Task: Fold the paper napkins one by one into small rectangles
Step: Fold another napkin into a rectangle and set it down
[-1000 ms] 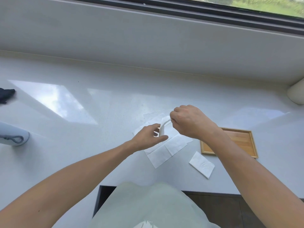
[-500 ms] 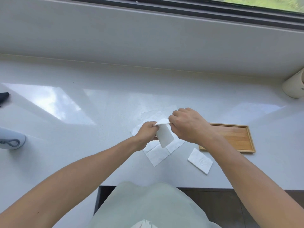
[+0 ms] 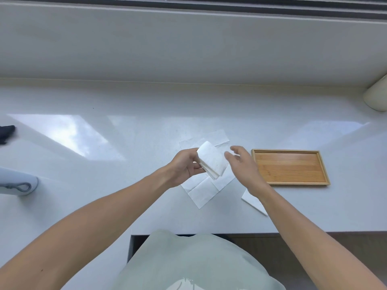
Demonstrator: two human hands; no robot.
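Note:
My left hand (image 3: 185, 167) holds a folded white napkin (image 3: 212, 161), a small rectangle, a little above the counter. My right hand (image 3: 244, 164) hovers just right of it with fingers spread, touching nothing that I can make out. Beneath both hands lie flat unfolded napkins (image 3: 204, 190), overlapping on the white counter. Another folded napkin (image 3: 252, 201) rests on the counter near my right forearm, which partly hides it.
A shallow wooden tray (image 3: 290, 167) sits to the right of my hands. A cream rounded object (image 3: 377, 95) stands at the far right. At the left edge are a pale blue-grey object with a loop (image 3: 17, 184) and something dark (image 3: 6, 132). The counter's front edge (image 3: 314, 232) runs below.
Both hands were pinching the napkin's top edge; now my right hand has let go and opened, and my left hand alone holds the folded rectangle, turned flatter.

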